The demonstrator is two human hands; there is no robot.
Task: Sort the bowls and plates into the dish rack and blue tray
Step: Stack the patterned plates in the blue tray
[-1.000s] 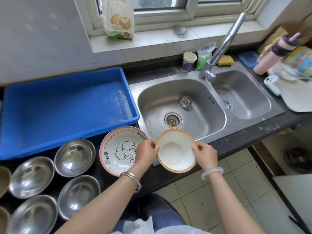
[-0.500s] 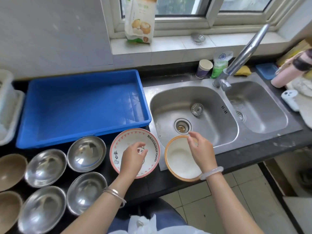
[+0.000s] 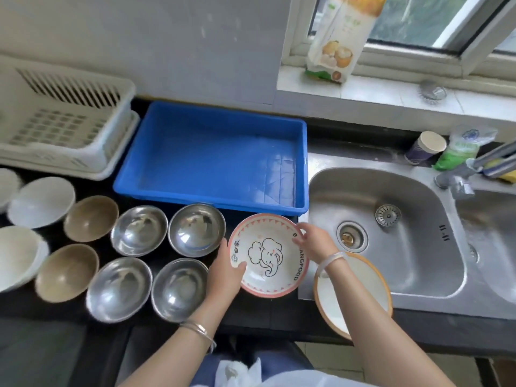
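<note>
Steel bowls (image 3: 196, 230) crowd the counter (image 3: 265, 311) before the open-topped blue tray (image 3: 209, 157)

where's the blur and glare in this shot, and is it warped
Head view: the dish rack and white bowls at far left are smeared soft; the elephant plate is sharp; bright glints sit in the steel bowls; the wide lens skews the window frame.

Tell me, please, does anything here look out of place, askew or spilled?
The orange-rimmed plate lies half on the sink rim, near the counter's front edge, and might slip. The left hand and right hand hold the elephant plate. Nothing looks spilled.
</note>
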